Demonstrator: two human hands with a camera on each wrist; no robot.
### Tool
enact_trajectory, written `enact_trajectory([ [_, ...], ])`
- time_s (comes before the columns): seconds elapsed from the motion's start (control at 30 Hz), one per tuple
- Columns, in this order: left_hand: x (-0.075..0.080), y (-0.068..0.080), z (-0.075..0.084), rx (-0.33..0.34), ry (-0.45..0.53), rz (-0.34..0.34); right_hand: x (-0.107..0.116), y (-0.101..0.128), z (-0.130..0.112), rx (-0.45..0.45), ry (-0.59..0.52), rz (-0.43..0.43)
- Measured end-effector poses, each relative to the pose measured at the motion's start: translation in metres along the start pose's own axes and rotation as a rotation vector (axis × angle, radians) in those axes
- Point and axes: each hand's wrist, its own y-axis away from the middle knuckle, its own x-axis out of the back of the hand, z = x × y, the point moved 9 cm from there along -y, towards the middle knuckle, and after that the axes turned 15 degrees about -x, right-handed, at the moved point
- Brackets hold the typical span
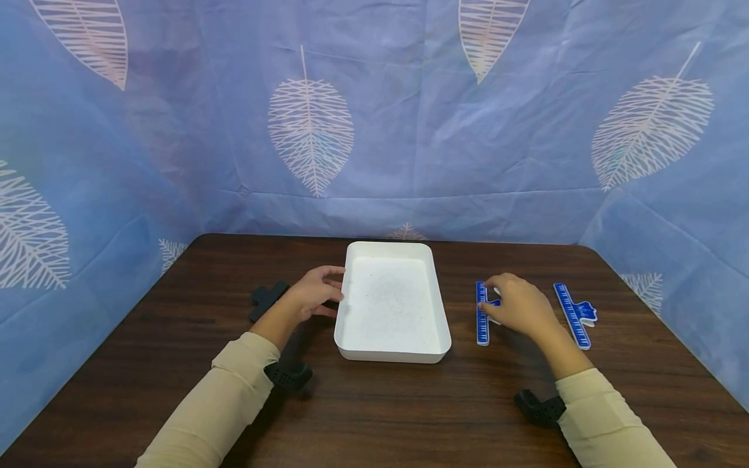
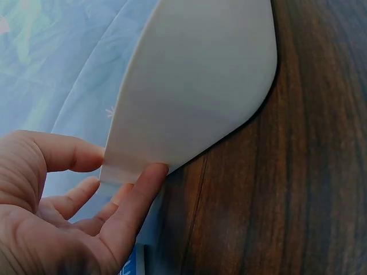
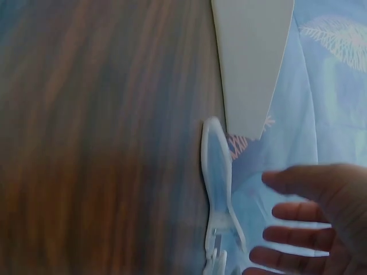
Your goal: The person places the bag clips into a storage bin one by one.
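Where my cream sleeves (image 1: 216, 406) end, both hands reach forward over the dark wooden worktop (image 1: 380, 409). My left hand (image 1: 312, 296) is spread, its fingers apart and only gently bent, with fingertips against the outer wall of the white tray (image 1: 389, 305); they touch it without wrapping around it. My right hand (image 1: 519, 304) is loosely open, thumb well away from the fingers, and has hold of nothing. It hovers over a blue clip (image 1: 482, 318) with a ruler-like edge.

The tray lies flat between my hands, just right of the left one. The blue clip is just beside the tips of my right hand, between it and the tray. Another blue clip (image 1: 573, 315) lies farther right, near that hand, and a black clip (image 1: 268, 300) sits behind my left forearm, partly covered by it. Behind the worktop hangs a blue cloth (image 1: 386, 162) with pale leaf shapes.

My right thumb and fingers hide part of the nearer blue clip, and the right wrist view cuts off its lower end; whether my lowest finger brushes it, I can't tell.
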Motion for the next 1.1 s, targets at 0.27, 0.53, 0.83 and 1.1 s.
enact_trajectory([
  [0.27,-0.001,-0.001,0.000,-0.002,0.010,-0.005,0.000,-0.005,-0.001,-0.082,0.008,0.005],
  [0.53,0.000,-0.003,-0.001,-0.003,0.005,-0.001,-0.010,-0.010,-0.004,-0.124,0.078,-0.075],
  [0.83,0.000,-0.002,-0.001,-0.003,0.010,0.002,-0.026,-0.015,-0.009,-0.113,0.130,-0.199],
  [1.1,0.000,-0.003,-0.002,-0.001,0.013,-0.002,-0.031,-0.016,-0.008,-0.117,0.081,-0.247],
])
